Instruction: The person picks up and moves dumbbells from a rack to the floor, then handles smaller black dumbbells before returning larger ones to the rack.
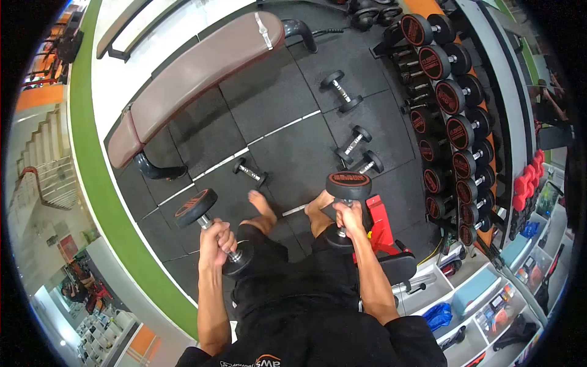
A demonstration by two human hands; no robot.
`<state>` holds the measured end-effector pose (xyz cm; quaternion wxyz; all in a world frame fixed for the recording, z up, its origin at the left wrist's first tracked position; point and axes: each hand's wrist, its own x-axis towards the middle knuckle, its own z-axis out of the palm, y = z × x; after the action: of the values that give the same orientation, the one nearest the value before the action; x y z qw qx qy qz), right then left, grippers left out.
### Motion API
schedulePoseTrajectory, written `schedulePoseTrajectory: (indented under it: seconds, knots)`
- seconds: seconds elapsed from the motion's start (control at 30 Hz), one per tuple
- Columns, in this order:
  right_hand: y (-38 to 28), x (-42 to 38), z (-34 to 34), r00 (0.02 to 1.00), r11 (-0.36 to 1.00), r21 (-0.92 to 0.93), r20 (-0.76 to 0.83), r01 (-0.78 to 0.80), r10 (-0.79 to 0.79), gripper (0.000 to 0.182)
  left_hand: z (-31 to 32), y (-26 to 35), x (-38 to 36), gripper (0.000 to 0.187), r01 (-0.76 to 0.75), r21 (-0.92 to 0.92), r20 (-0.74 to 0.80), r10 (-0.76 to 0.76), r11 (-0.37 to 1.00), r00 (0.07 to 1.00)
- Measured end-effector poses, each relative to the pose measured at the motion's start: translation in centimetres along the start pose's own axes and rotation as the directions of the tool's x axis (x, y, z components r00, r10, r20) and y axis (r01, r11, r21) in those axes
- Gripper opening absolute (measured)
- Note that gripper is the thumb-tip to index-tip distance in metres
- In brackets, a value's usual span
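Note:
My left hand is wrapped round the handle of a black dumbbell, above my thigh on the left of the view. My right hand grips a second black dumbbell over the other thigh. Both dumbbells have round heads with orange-red lettering, and each is tilted, its far head raised beyond the hand. My bare feet rest on the dark floor tiles. A smaller dumbbell lies on the floor just beyond my feet.
More dumbbells lie on the floor ahead. A brown padded bench stands at the upper left. On the right are a dumbbell rack and a shelf unit with bins. A red frame part is beside my right knee.

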<state>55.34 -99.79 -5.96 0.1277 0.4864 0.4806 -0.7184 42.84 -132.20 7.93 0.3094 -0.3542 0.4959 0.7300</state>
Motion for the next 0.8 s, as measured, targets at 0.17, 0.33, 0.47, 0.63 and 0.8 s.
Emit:
schedulePoseTrajectory:
  seconds: [0.17,0.33,0.47,0.63,0.8]
  knots:
    - [4.7,6.0,5.2,0.999,0.995,0.093,-0.015,-0.048,0.049,0.024,-4.5,-3.0,4.9,0.031,0.040,-0.058,-0.023,-0.042,0.997,0.999]
    - [10.3,13.0,11.3,0.987,0.978,0.179,-0.101,-0.104,0.123,0.027,-10.9,-5.2,14.0,0.030,0.117,-0.055,-0.010,-0.117,0.992,0.993]
    - [17.1,21.0,14.1,0.980,0.983,0.107,-0.118,-0.149,0.161,0.018,-16.1,-6.4,21.4,0.025,0.152,-0.037,0.015,-0.151,0.988,0.988]
    - [24.0,31.3,15.3,0.969,0.960,-0.155,-0.118,-0.234,0.217,0.012,-21.5,-7.2,29.7,0.021,0.133,-0.026,-0.073,-0.135,0.991,0.988]
    - [28.6,37.5,15.6,0.963,0.849,-0.466,-0.213,-0.251,0.168,0.010,-25.0,-9.1,33.4,0.021,0.146,-0.137,-0.073,-0.157,0.980,0.985]
